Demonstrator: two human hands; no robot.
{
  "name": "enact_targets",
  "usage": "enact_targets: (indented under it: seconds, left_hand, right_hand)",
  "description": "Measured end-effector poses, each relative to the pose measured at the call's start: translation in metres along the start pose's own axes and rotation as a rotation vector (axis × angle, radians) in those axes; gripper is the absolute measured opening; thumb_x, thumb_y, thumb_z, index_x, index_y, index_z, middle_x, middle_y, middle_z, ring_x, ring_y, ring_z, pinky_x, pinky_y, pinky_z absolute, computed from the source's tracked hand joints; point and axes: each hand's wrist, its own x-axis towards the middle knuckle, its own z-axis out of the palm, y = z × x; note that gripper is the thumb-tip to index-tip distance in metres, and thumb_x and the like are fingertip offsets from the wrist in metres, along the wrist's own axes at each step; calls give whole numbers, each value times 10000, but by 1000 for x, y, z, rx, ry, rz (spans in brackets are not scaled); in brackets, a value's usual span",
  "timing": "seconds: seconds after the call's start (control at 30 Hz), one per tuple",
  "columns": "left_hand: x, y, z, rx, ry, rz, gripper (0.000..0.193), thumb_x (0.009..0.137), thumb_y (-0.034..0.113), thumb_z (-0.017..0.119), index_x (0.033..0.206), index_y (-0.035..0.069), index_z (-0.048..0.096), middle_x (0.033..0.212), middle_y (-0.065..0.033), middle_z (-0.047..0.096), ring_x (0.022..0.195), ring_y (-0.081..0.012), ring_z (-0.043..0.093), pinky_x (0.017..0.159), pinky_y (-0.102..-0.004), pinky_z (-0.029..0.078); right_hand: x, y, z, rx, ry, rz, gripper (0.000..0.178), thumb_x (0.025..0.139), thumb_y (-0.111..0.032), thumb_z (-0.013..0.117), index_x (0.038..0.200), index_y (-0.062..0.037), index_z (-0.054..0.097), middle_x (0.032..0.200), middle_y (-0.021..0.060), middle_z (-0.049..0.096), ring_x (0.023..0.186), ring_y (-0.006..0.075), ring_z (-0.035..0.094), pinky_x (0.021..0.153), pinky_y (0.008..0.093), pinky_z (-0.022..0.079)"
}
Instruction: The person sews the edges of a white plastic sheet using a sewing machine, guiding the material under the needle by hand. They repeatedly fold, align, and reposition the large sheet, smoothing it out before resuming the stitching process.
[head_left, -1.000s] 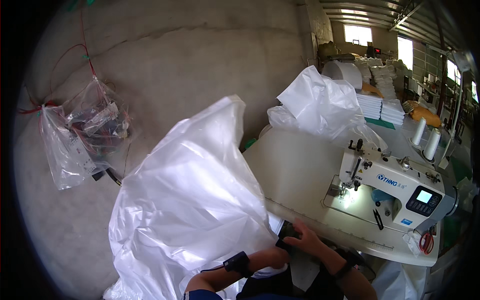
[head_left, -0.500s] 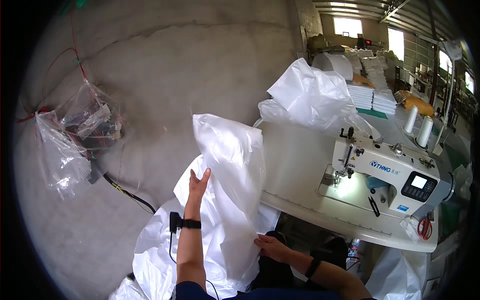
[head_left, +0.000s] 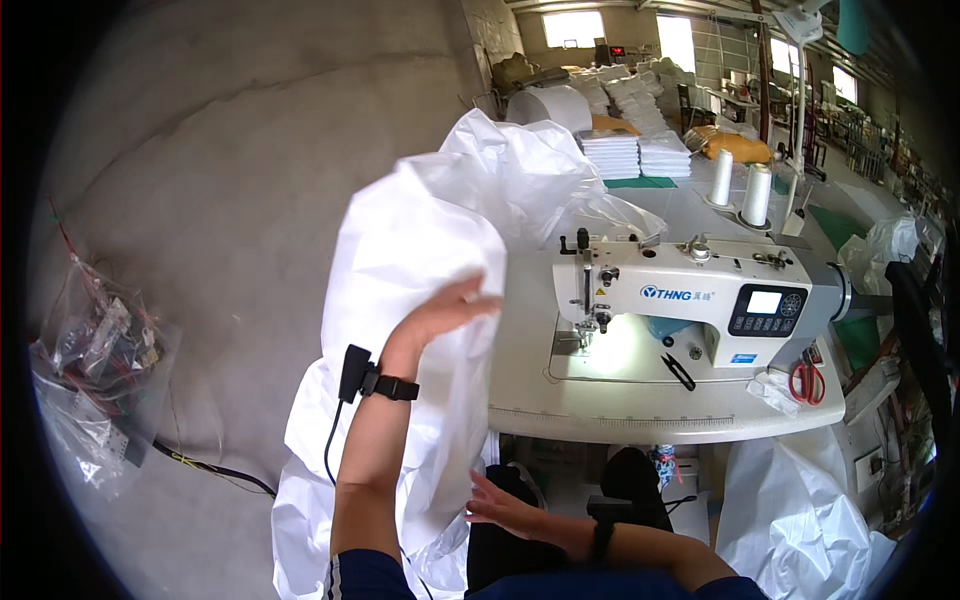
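Note:
A large, crumpled white plastic sheet or bag (head_left: 400, 240) hangs in front of me, left of the sewing table. Over its middle is my left hand (head_left: 450, 308), slightly blurred, with fingers stretched out to the right; whether it presses on the sheet I cannot tell. Lower down, at the sheet's right edge above my lap, my right hand (head_left: 503, 508) has its fingers apart. To the right, a white sewing machine (head_left: 680, 295) stands on its pale table (head_left: 620, 424), its lamp lit beneath the head.
Black thread snips (head_left: 678, 372) and red-handled scissors (head_left: 806, 382) lie by the machine. Behind it stand thread cones (head_left: 757, 195) and stacked white sheets (head_left: 610, 157). More white material (head_left: 800, 520) hangs at the lower right. Clear bags with wires (head_left: 105, 350) and a black cable (head_left: 215, 468) are at left.
My view has turned to the right. My left hand has swung rightward across the sheet, whose upper part now rises higher, beside the table. The right hand's fingers have loosened from the sheet's edge.

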Motion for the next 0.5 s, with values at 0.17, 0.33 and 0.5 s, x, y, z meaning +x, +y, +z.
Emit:
enact_targets:
  seconds: [0.17, 0.33, 0.5]
  left_hand:
    - [13, -34, 45, -364, 220, -201, 358, 891, 320, 596, 1057, 4, 625, 827, -35, 660, 702, -220, 618, 699, -287, 501]
    - [-42, -121, 98, 775, -64, -446, 541, 883, 493, 476, 1391, 345, 362, 1515, -98, 214, 1374, -423, 175, 994, -719, 171]
    - [-96, -159, 106, 793, -64, -318, 529, 908, 350, 445, 1417, 357, 304, 1526, -74, 189, 1378, -407, 177, 1018, -708, 103]
  right_hand:
    - [-19, 6, -10, 97, 4, 152, 726, 917, -313, 581, 1462, -75, 163, 1323, 149, 490, 1161, 259, 535, 988, 357, 411]
    - [-43, -20, -17, -251, -53, 454, 500, 905, -411, 555, 1258, -59, 521, 1213, 89, 572, 1056, 207, 581, 864, 305, 476]
    - [-34, -74, -32, -182, 509, 328, 835, 813, -574, 600, 1422, -100, 281, 1342, 128, 453, 1246, 250, 424, 956, 411, 405]
